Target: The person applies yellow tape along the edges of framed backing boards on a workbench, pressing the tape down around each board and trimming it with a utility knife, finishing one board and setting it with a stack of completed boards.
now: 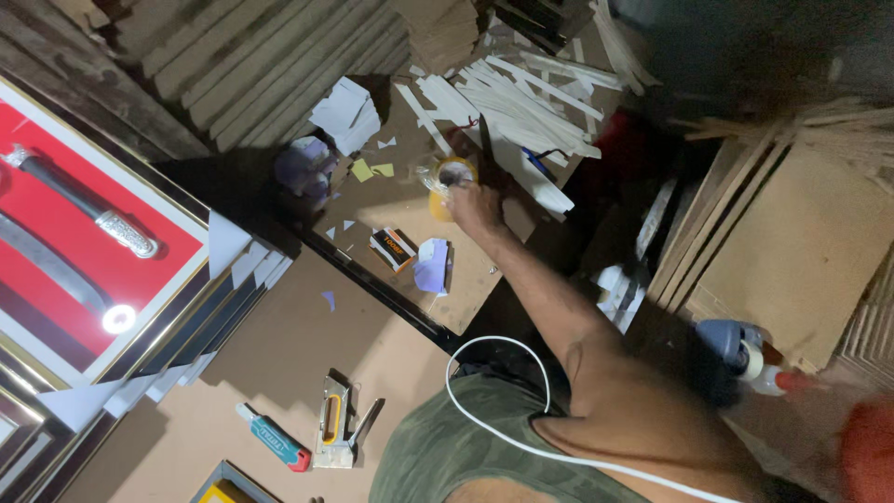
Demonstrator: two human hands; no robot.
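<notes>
My right hand (475,207) reaches out at arm's length over a brown board (466,289) and closes on a roll of yellowish clear tape (451,175) standing on it. A small orange and black box (394,248) and a pale blue paper scrap (432,265) lie just near of the hand. My left hand is out of sight. A white cable (484,349) runs across my green shirt.
A red-backed frame with a sheathed blade (65,233) lies at left, beside stacked dark frames (214,307). A staple gun (333,424) and a glue tube (273,438) rest on the near board. White strips (521,102) pile up behind; brown boards (801,242) lean at right.
</notes>
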